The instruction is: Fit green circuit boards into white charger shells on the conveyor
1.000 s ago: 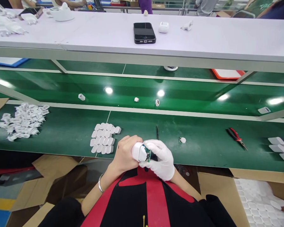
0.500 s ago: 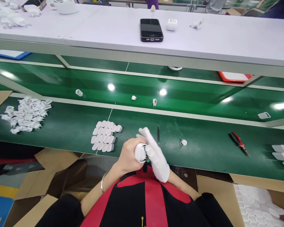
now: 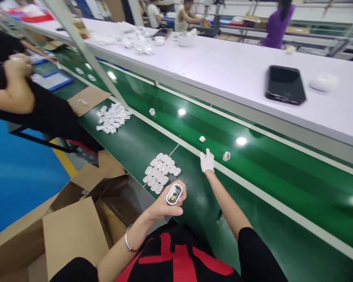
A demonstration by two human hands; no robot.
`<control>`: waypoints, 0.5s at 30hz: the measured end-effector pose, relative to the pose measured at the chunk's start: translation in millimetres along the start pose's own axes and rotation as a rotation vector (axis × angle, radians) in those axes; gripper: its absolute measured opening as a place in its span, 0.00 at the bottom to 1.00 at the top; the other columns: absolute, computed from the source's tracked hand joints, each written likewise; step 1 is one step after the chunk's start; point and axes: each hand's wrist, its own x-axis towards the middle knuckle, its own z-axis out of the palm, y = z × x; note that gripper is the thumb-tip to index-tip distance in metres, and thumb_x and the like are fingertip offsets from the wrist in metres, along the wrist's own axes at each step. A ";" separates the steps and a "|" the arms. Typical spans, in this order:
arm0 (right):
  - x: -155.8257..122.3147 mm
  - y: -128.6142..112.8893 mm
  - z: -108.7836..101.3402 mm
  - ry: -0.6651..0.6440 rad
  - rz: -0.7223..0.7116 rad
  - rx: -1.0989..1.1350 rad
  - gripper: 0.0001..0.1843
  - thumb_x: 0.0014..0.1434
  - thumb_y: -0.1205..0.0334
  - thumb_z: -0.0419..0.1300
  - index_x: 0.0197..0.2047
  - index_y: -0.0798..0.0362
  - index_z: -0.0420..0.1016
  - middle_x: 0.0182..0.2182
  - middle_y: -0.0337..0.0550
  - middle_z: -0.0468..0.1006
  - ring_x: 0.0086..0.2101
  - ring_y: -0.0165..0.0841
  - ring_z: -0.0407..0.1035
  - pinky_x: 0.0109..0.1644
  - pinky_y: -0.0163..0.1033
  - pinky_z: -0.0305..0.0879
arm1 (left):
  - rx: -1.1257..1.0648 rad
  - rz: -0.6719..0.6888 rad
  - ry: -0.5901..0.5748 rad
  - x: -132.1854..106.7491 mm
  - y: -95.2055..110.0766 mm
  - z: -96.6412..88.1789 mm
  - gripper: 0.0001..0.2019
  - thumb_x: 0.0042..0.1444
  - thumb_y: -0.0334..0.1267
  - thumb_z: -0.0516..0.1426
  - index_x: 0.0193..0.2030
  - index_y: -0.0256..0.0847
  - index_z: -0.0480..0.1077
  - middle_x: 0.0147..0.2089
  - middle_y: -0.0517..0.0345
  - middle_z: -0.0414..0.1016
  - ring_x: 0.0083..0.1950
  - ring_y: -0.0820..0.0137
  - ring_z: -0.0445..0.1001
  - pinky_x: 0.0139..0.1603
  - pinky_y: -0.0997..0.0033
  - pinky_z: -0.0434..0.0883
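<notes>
My left hand (image 3: 168, 203), bare and with a bangle at the wrist, is closed round a white plastic charger housing (image 3: 174, 194). Its open end faces up, showing a circuit board and small components inside. My right hand (image 3: 207, 161), in a white glove, is stretched out over the far edge of the green bench, fingers apart and nothing visible in them. Just beyond its fingertips lies a small white part (image 3: 202, 138), with a gap between. To its right stands another white housing (image 3: 226, 156). Rows of white housings (image 3: 159, 172) lie left of my hands.
A heap of white plastic parts (image 3: 113, 118) lies farther left, near a cardboard sheet (image 3: 88, 100). Above the bench runs a white shelf holding a phone (image 3: 285, 84). Open cardboard boxes (image 3: 73, 223) stand low at left. A co-worker's arm (image 3: 16, 86) is at far left.
My hands have parted: the right has moved forward off the housing, which stays in my left hand, now with its open end up. My view has swung left.
</notes>
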 end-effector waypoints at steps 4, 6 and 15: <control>73.3 -13.8 38.8 -0.009 -0.068 -0.301 0.35 0.58 0.56 0.57 0.66 0.52 0.51 0.67 0.57 0.37 0.62 0.52 0.40 0.61 0.57 0.45 | -0.248 0.015 0.125 -1.7 15.1 -13.5 0.19 0.40 0.48 0.61 0.34 0.39 0.62 0.25 0.64 0.57 0.20 0.80 0.48 0.24 0.72 0.47; 95.3 -17.6 53.1 -0.049 -0.112 -0.402 0.28 0.59 0.59 0.56 0.62 0.51 0.58 0.65 0.56 0.45 0.60 0.51 0.45 0.60 0.57 0.47 | -0.306 0.055 0.196 -4.7 21.1 -17.3 0.15 0.41 0.43 0.59 0.35 0.38 0.62 0.24 0.64 0.58 0.19 0.82 0.47 0.25 0.72 0.49; 106.4 -1.7 57.8 -0.122 -0.221 -0.541 0.18 0.62 0.63 0.46 0.43 0.53 0.76 0.48 0.51 0.71 0.45 0.39 0.66 0.46 0.39 0.61 | -0.318 -0.001 0.232 -17.1 -6.6 -21.2 0.17 0.44 0.37 0.59 0.41 0.42 0.59 0.36 0.65 0.63 0.18 0.89 0.48 0.29 0.74 0.53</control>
